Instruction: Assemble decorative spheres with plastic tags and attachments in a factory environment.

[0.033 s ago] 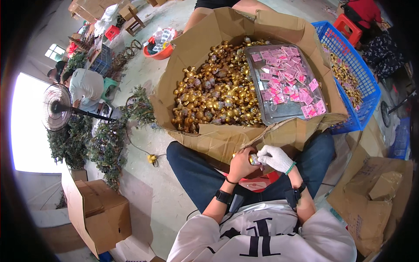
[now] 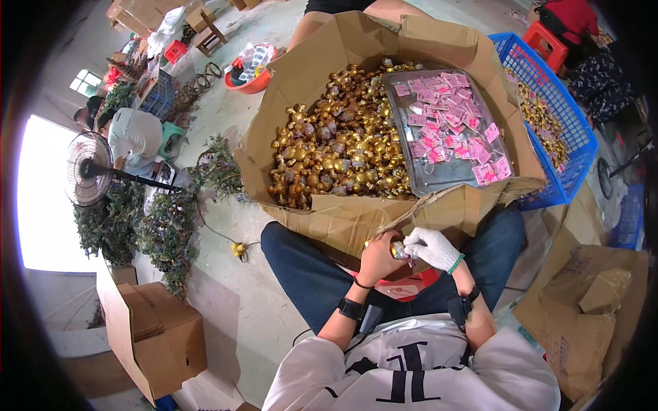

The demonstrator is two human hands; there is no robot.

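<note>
My bare left hand [image 2: 379,259] is closed round a small shiny gold ornament [image 2: 397,249], part of which shows beside the thumb. A white knit glove covers my right hand [image 2: 433,248]. Its thumb and forefinger are pinched together against the ornament; whatever is between them is too small to make out. Both hands meet above my lap, just in front of a large open cardboard box [image 2: 356,218]. Heaped inside that box are many gold ornaments [image 2: 336,147]. On the right of the heap rests a clear plastic tray [image 2: 439,179] with scattered pink tags [image 2: 449,113].
To the box's right stands a blue plastic crate [image 2: 572,161] holding more gold pieces. Red plastic [image 2: 411,286] shows between my legs. Flattened cardboard [image 2: 582,322] lies at right. At left are an open carton [image 2: 168,335], a fan [image 2: 89,168] and artificial greenery [image 2: 168,233].
</note>
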